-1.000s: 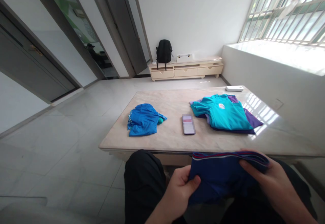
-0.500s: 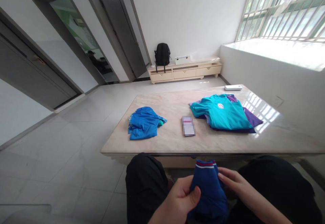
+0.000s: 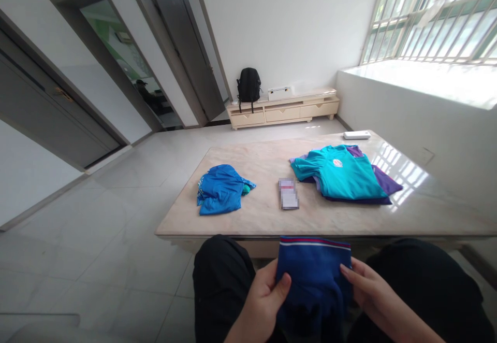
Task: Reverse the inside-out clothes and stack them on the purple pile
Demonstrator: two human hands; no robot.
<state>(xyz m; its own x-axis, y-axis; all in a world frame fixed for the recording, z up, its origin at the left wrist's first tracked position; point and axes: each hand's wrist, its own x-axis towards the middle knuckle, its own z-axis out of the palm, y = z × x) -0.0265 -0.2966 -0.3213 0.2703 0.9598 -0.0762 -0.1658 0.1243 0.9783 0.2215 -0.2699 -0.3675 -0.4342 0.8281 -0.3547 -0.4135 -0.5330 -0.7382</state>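
While both hands [image 3: 267,299] [image 3: 367,294] pinch it, the blue garment [image 3: 312,275] spans sideways, striped band up.

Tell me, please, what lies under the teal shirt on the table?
Under the teal shirt a purple garment sticks out at the right and back, with a darker edge at the front. How many pieces are stacked there cannot be seen, as the shirt covers them.

Crumpled blue garment [image 3: 222,188], teal shirt stack [image 3: 344,174], backpack [image 3: 249,85] beyond.

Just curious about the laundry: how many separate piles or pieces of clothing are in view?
3: a crumpled blue garment on the table's left, a teal-topped stack on its right, and a dark blue garment in both hands.
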